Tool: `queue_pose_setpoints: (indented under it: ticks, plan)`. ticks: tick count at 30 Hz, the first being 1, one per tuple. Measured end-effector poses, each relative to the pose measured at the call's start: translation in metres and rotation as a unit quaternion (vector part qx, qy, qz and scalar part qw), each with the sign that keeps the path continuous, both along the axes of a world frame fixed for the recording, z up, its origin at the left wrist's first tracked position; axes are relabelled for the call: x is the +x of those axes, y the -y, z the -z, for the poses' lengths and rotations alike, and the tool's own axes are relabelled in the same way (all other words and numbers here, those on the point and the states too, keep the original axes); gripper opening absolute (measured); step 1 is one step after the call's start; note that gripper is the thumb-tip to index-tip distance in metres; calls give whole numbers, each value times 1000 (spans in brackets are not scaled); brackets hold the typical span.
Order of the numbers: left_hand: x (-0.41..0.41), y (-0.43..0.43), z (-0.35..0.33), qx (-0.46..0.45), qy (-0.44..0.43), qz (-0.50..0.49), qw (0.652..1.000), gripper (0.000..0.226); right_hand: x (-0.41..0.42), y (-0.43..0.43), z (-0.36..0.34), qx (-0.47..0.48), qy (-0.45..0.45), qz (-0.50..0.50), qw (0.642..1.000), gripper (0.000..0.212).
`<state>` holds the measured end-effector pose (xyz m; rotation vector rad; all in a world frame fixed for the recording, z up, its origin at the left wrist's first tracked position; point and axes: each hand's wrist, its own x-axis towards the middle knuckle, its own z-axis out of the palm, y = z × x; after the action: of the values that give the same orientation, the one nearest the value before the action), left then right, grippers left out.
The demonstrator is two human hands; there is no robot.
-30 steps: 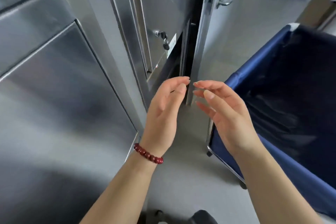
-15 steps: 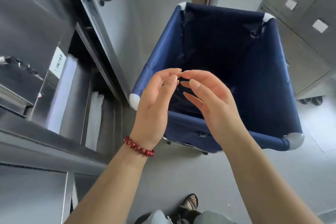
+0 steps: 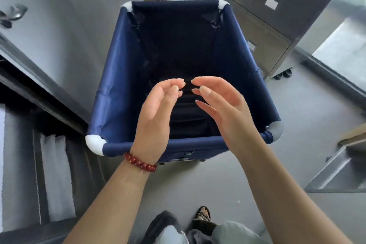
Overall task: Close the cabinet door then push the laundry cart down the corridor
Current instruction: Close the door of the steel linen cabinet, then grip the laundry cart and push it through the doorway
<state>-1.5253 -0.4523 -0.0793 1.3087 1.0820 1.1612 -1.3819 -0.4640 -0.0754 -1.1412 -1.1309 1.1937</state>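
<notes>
The deep laundry cart of navy-blue fabric with white plastic corner caps [image 3: 114, 77] stands on the grey floor [image 3: 198, 184] straight ahead of the person, its open top facing the camera and its inside dark. Both hands are raised over the near part of that opening. The left hand [image 3: 156, 113] and the right hand [image 3: 223, 109] face each other palm to palm, and their fingers [image 3: 176, 87] are loosely curved with nothing in them (the tips of the two hands nearly meet but stay just apart). The cart's near rim bar runs below the wrists, and neither hand grips it; whether either forearm brushes it cannot be told.

A dark red bead bracelet [image 3: 139, 162] circles the left wrist. To the left, a steel cabinet [image 3: 37, 144] shows its inside, with folded white linen [image 3: 57, 174] stacked upright there. To the right, beyond the cart, stands a grey metal locker unit with small white labels [image 3: 263, 31]. At the bottom edge, a foot in a patterned sandal [image 3: 204, 214] rests on the floor.
</notes>
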Motion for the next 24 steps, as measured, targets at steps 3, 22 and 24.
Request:
queue_pose_setpoints:
  ticks: [3,22,24]
  plan:
    - [-7,-11,1,-17,-12,34,999,34,-6,-1,3,-14,-4,36,999,27]
    - [-24,-25,58,-67,-155,62,984,25,3,-2,59,-71,64,57,994,20]
    - [-23,-24,75,-73,-229,54,969,23,13,-4,73,-86,115,50,988,14]
